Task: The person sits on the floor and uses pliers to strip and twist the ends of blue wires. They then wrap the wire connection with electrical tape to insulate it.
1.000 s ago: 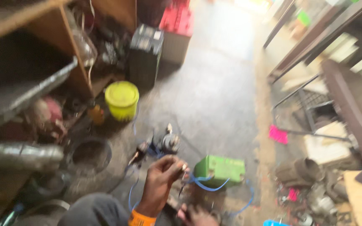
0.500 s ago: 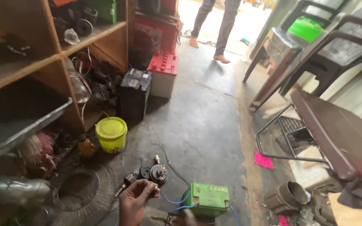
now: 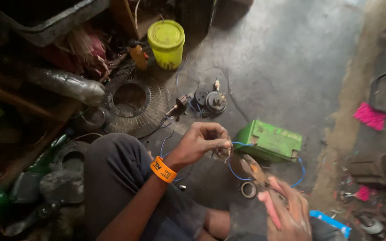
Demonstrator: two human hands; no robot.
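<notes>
- Hands work close together over the dark concrete floor (image 3: 291, 58), above the person's lap.
- The left hand (image 3: 199, 143), with an orange wristband (image 3: 163, 169), pinches a small metal part (image 3: 223, 151) between fingers and thumb; what this part is exactly I cannot tell.
- A blue wire (image 3: 235, 172) runs from this part down and across to the green box-shaped battery (image 3: 269, 142), which lies on the floor just behind the hands.
- The right hand (image 3: 289, 214) is closed around pliers with pink handles (image 3: 264, 187); the tip of the pliers points up toward the small part and is near it, but the blur hides whether they touch.
- A small ring (image 3: 248, 189) lies on the floor just below the pliers.
- Farther away on the floor are a round dark engine part (image 3: 215, 101), a wire fan guard (image 3: 130, 105), a yellow-green plastic tub (image 3: 166, 43) and a small orange bottle (image 3: 138, 54).
</notes>
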